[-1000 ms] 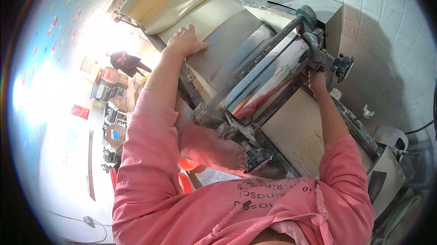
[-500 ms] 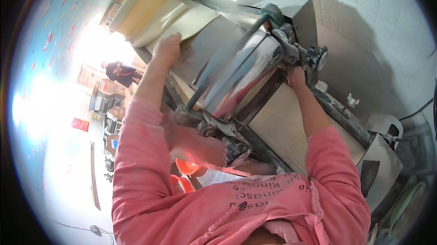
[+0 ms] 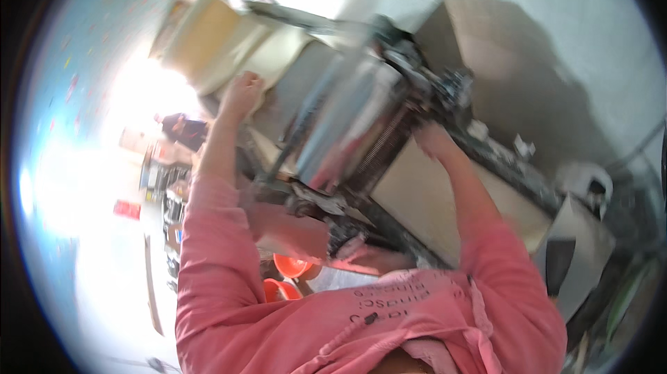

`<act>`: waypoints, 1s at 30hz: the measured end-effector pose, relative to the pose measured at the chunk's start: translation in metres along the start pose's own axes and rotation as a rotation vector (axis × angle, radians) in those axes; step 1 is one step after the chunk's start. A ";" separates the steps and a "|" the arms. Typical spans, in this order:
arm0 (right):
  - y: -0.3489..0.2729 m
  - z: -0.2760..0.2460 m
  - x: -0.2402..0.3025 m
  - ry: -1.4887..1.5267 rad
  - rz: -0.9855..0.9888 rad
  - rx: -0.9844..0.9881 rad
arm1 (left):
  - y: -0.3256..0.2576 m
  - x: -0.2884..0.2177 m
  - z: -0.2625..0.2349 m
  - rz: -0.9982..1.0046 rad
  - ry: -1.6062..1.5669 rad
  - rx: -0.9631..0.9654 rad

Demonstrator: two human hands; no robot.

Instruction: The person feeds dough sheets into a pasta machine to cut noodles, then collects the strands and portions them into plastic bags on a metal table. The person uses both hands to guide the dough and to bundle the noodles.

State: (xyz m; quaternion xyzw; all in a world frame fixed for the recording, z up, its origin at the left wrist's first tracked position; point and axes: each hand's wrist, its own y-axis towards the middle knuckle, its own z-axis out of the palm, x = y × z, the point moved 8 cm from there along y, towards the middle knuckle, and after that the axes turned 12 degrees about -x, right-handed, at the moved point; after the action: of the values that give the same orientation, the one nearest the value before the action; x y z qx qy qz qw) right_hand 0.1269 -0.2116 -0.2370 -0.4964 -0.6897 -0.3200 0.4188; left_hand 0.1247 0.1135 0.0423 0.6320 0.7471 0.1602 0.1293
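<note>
**Bright room held a roller machine and a pale yellow sheet**

Glare washed over the patterned blue wall, while a paler wall carried a broad shadow beyond the machine. The sheet, probably dough, lay over the upper part of the metal slope, its rear bulging in a thick fold. At its near edge was the left hand, fingers seemingly curled; blur hid whether they pinched anything. The right hand was beside the comb-like strip, over the lower board; whether it gripped something could not be told. The step in hand appeared to be tending the sheet on the slope. The next move, as judged, called for keeping it flat and straight, fingers clear of the shiny cylinder.
</note>
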 end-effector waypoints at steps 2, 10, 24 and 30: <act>-0.054 -0.013 0.047 0.217 0.023 0.363 | 0.005 0.017 -0.012 0.090 0.245 -0.125; -0.031 -0.045 0.302 0.135 -0.847 0.288 | 0.083 0.069 -0.099 0.389 0.595 -0.662; 0.160 0.113 0.363 -0.554 -0.903 -0.032 | 0.159 0.181 -0.206 -0.031 0.452 -1.001; 0.154 0.117 0.370 -0.669 -0.871 0.051 | 0.113 0.152 -0.170 0.104 0.481 -1.028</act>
State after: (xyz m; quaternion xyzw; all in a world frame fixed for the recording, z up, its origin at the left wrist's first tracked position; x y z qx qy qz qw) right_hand 0.1856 0.0889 0.0461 -0.2292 -0.9345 -0.2719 0.0174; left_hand 0.1341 0.2678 0.2447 0.4695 0.5495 0.6487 0.2383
